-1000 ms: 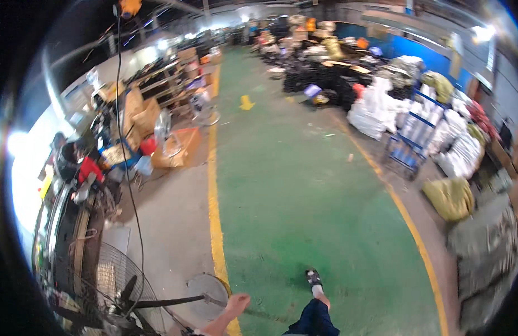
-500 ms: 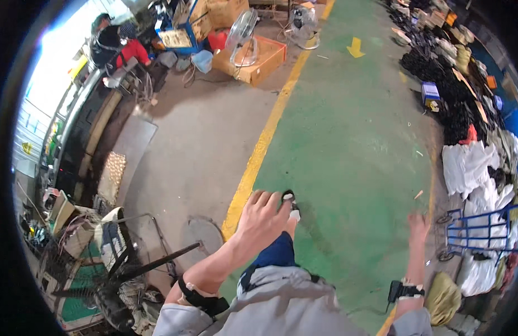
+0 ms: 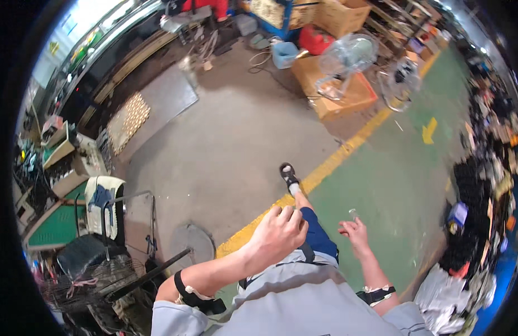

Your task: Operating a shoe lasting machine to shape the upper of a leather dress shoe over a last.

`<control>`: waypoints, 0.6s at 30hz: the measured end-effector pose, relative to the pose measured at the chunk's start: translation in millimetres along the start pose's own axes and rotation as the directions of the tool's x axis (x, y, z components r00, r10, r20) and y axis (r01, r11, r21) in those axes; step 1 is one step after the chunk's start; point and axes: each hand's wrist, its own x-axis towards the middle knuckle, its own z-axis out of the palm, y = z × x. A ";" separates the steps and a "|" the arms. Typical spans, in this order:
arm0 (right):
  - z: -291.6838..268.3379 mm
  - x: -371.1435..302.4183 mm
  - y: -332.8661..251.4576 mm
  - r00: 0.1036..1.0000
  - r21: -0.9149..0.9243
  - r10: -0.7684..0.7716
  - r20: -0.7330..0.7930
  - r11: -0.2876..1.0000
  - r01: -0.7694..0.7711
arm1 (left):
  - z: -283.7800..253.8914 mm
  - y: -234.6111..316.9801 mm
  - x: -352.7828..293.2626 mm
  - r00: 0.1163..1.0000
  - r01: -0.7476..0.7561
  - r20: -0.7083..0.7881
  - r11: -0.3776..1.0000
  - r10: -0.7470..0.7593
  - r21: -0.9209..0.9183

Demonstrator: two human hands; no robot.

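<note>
My left hand (image 3: 278, 228) hangs in front of my waist, back upward, its fingers curled in toward the palm. Nothing shows in it, though the palm is hidden. My right hand (image 3: 355, 232) is held out over the green floor with its fingers partly apart. A small pale, clear-looking speck (image 3: 353, 213) shows just beyond its fingertips; I cannot tell whether it touches them. Each forearm wears a black strap (image 3: 198, 299). Beyond my left hand one foot in a dark sandal (image 3: 289, 175) steps near the yellow floor line (image 3: 320, 175).
A standing fan (image 3: 348, 56) sits on a large cardboard box (image 3: 334, 101), with another fan (image 3: 402, 81) beside it. To the left are a cushioned chair (image 3: 105, 196) and a round metal base (image 3: 192, 246) with a pole. Heaped dark material (image 3: 469, 196) and white sacks (image 3: 438, 294) line the right.
My view has turned left, so the fans and box now lie further right. The left hand's fingers have curled in more. My right hand has come nearer my body.
</note>
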 end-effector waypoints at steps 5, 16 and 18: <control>109.9 179.5 -112.2 0.991 -0.169 0.047 0.123 0.985 -0.026 | 9.8 -170.7 35.3 0.983 0.179 -0.007 0.973 -0.182 -0.145; 606.0 415.3 -421.1 0.757 -0.375 -0.044 0.652 0.849 0.372 | 16.9 -484.7 -87.4 0.469 0.755 -0.031 0.419 -0.883 -0.504; 701.5 451.3 -446.1 0.711 -0.325 -0.121 0.693 0.827 0.458 | 35.1 -539.4 -130.3 0.296 0.824 0.141 0.178 -0.945 -0.539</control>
